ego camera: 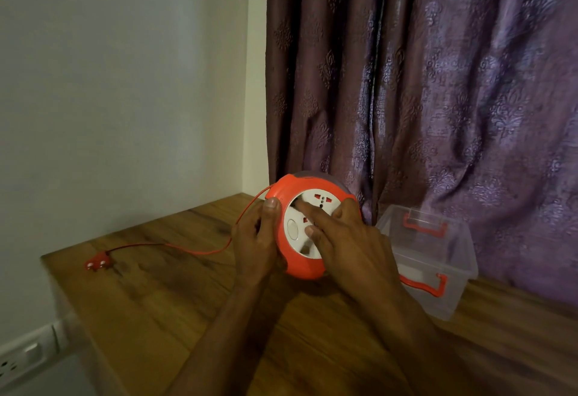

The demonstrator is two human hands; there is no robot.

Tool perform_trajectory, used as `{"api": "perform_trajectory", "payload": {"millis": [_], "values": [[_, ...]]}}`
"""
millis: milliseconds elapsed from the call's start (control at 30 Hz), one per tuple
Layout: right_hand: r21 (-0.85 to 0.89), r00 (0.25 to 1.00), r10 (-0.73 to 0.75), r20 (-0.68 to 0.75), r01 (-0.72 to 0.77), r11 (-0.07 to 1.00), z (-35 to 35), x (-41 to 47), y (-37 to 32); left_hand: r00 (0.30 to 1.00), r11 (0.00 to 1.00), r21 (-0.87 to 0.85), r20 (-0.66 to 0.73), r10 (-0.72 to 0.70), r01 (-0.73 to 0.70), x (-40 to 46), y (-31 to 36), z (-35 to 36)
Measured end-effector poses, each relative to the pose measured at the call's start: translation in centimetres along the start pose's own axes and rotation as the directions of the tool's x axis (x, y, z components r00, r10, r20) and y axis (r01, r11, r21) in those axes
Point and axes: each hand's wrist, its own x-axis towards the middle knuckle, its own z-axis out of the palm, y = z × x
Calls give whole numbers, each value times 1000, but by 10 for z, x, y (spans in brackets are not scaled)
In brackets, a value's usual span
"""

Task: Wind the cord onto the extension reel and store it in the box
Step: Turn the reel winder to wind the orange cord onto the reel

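The extension reel (308, 226), orange with a white socket face, stood on edge on the wooden table (162, 289), tilted back, and was held between both hands. The left hand (258, 241) gripped its left rim, thumb curled over the front edge and fingers wrapped behind. The right hand (345, 242) lay on the white face with fingers (308, 208) extended and pressing flat across the sockets; it was not curled round anything. The orange cord (200, 250) left the reel's upper left edge, passed behind the left hand, sagged to the table and ran further left to the plug (97, 263), which lay flat, well apart from both hands. The box (463, 258), clear plastic with orange latches, sat open just to the right of the right hand, near the reel. A patterned purple curtain (438, 83) hung beyond the hands. A wall socket plate (22, 358) showed low, far left of the left forearm.
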Motion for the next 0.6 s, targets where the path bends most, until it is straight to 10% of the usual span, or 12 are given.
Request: {"api": "perform_trajectory", "payload": {"millis": [600], "values": [[46,987,-8,159,0,999,-42,22,11,988,993,-55,121,-97,104,43,20,18]]}}
